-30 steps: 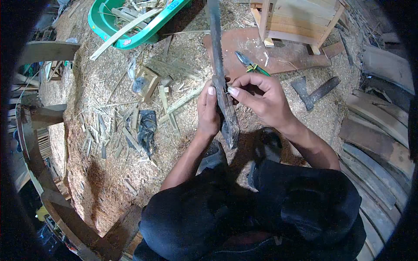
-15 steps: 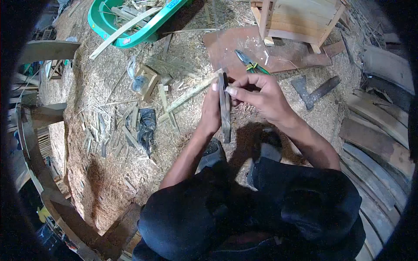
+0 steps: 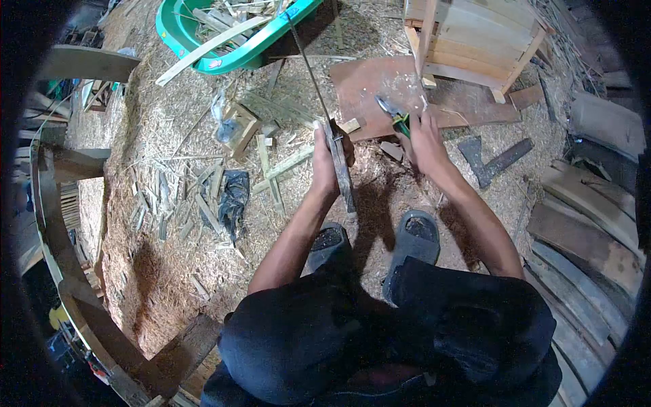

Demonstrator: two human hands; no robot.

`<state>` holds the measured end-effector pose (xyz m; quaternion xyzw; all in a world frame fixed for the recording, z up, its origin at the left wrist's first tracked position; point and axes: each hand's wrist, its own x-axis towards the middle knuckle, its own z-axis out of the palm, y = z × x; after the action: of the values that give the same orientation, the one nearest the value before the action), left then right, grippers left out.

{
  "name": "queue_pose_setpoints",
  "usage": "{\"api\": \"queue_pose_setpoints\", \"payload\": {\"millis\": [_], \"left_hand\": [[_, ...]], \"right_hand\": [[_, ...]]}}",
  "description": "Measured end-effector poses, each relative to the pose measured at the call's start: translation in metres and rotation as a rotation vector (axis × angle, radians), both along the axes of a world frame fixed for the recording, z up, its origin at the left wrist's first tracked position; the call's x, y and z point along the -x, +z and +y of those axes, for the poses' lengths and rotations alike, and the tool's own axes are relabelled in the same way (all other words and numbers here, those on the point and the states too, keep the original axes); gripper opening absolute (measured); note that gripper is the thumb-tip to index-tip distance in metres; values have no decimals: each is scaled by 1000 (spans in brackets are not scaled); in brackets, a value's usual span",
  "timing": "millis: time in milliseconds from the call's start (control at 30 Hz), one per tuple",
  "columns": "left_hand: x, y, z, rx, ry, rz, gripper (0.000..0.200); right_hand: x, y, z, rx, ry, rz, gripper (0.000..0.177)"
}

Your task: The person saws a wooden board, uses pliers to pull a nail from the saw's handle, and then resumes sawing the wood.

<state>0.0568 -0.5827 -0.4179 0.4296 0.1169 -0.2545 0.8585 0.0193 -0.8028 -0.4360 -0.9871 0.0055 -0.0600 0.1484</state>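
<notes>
Left hand [image 3: 324,163]: wrapped round the wooden handle of the saw [image 3: 341,173]
Saw: held above the littered floor [image 3: 285,237], blade pointing away from the person
Right hand [image 3: 427,144]: fingers bent at the green-handled pliers [image 3: 402,126], can't tell if gripping
Pliers: at brown board [image 3: 359,88]
Axe [image 3: 483,174]: on floor, right of right hand

From where I stand, I can read no words or numbers: the blue label [image 3: 293,12] on the green tub [image 3: 256,51] bears pale marks too small to read, its pinkish sticker [image 3: 215,64] likewise.
</notes>
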Motion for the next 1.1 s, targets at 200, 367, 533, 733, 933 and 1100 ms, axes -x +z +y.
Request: {"api": "queue_pose_setpoints", "payload": {"millis": [200,367,533,733,933,1100], "left_hand": [[-21,-24,4,322,12,56,56],[-17,-4,-2,167,-11,-25,57],[-15,14,-11,69,63,-49,56],[-4,4,-5,395,-53,4,50],[-6,16,-9,-18,61,-141,55],[-11,22,-13,45,203,58,56]], "right_hand": [[34,90,44,-1097,-100,241,40],[45,121,73,-1281,-16,226,35],[41,116,70,-823,145,268,27],[54,137,77,-1264,-3,115,34],[52,130,68,-1034,27,337,36],[54,127,77,-1079,45,236,33]]}}
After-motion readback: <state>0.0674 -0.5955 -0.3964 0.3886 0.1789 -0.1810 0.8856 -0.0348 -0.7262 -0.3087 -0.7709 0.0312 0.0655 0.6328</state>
